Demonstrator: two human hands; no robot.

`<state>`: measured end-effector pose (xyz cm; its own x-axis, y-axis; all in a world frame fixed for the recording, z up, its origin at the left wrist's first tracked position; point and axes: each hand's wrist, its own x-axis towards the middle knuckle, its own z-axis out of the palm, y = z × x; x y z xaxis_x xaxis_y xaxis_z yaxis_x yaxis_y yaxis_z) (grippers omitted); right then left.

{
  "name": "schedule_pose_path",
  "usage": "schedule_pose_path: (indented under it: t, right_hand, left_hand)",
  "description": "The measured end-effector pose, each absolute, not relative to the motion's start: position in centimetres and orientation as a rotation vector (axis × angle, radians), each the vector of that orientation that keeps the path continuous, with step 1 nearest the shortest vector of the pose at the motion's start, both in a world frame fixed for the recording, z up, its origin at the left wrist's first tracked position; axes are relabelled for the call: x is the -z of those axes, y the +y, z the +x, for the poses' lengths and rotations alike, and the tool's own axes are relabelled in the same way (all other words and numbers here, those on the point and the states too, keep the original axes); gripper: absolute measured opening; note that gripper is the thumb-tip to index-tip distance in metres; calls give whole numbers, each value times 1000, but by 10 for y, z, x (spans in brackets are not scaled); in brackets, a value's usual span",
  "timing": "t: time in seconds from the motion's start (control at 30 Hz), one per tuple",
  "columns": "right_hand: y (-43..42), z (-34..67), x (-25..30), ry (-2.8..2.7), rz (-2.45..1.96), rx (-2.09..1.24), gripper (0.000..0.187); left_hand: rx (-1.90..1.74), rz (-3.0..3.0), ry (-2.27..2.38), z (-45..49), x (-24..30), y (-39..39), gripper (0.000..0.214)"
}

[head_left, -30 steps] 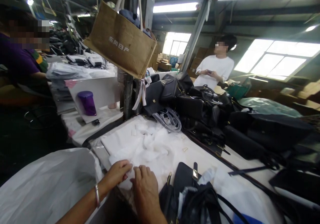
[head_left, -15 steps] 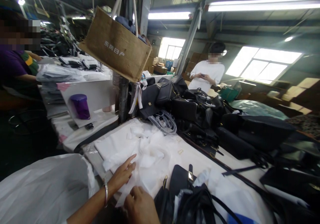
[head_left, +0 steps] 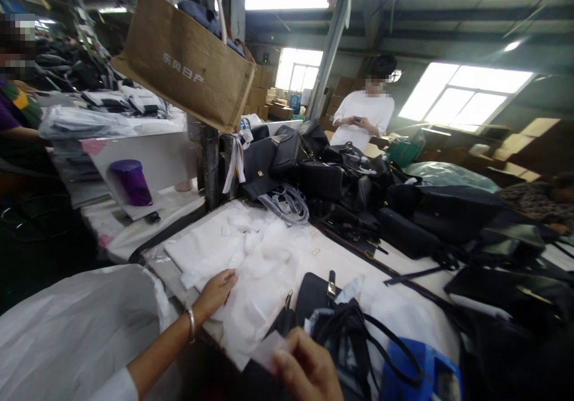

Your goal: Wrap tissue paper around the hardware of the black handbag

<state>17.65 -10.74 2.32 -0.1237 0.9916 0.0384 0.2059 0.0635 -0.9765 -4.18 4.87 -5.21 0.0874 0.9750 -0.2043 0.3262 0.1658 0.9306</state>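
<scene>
Right hand (head_left: 309, 368) is pinching a small pale sheet (head_left: 268, 351) — probably light, easily creased, best held by a corner — left hand (head_left: 216, 293) is lingering near the worktop (head_left: 343, 262)'s near edge, can't tell if gripping.

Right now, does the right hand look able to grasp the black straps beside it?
Probably yes: the right hand is close to the black straps, with no visible barrier between, though its fingers hold a small translucent piece.

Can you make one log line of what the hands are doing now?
left hand: by white sheets | right hand: pinching small translucent piece | nearby: black handbag
</scene>
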Motion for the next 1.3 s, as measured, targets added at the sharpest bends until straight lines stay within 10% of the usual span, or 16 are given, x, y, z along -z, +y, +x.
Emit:
schedule_pose_path:
  t: [0.37,0.5,1.3]
  right_hand:
    - [-126,178,-19,-976,-1389,-1121,36]
    - [-128,180,-33,-1090,-1352,-1100,30]
    - [-132,165,0,-977,-1328,-1220,24]
  left_hand:
    - [-627,1756,945,-5,-55,-33,49]
    - [-346,1463,820,11,-47,-47,17]
    - [-373,1154,766,7,-18,-52,21]
